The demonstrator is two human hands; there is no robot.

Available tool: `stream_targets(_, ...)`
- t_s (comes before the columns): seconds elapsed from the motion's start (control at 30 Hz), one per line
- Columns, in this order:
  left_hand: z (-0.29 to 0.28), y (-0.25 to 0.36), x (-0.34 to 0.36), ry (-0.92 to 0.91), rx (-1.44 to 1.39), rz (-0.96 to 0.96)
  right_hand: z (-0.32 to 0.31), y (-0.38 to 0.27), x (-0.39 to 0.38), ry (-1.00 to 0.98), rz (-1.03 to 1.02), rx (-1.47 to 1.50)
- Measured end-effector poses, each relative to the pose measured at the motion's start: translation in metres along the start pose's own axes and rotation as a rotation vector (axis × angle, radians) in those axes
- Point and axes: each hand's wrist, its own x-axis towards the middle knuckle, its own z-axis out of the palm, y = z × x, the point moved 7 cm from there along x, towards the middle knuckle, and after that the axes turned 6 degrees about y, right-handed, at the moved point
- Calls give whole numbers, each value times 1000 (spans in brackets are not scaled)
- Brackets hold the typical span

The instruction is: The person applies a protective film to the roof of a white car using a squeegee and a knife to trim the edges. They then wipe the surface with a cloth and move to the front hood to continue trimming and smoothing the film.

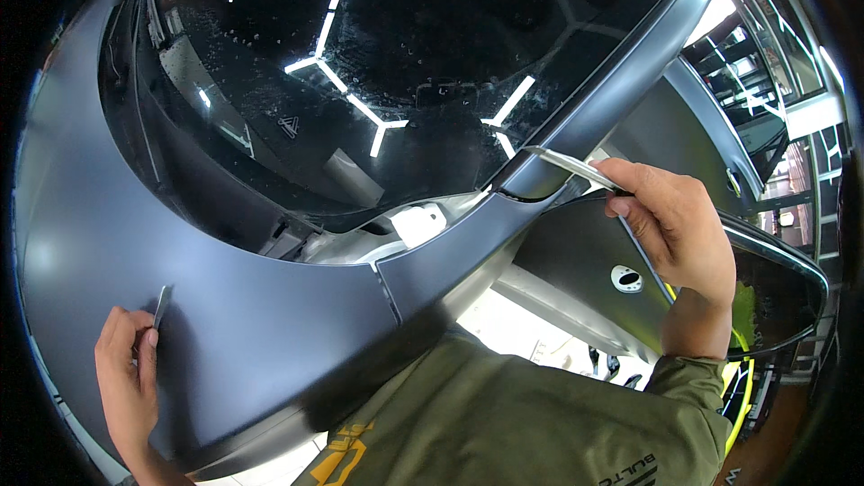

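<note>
The right hand (679,225), at the middle right of the frame, is closed in a pinch on a thin silver strip tool (576,168), which looks like a flat metal blade or a narrow tweezer. The strip seems light and stiff, with smooth sides that may slip, so the firm pinch at its rear end, where the fingers already sit, is a sensible place to hold it. Its long axis runs from the hand toward the upper left, and its free tip points to the seam where the matte grey pillar (621,90) meets the windshield (405,63). The left hand (126,369), in the lower left of the frame, is closed around a small grey blade (163,303). This one is short and also looks rigid and light; it stands nearly upright, tip pointing up and slightly right, touching the matte grey hood panel (243,315). The panel surface looks like a soft film that a sharp edge can scratch easily.
</note>
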Motion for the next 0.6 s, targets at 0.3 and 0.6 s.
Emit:
stream_targets(0.3,-5,45,28,134,148,241,-1,-12,11,-94,0,-351)
stream_targets(0.6,69,187,75,-160,-356,861,-9,-19,36,-60,-120,-476)
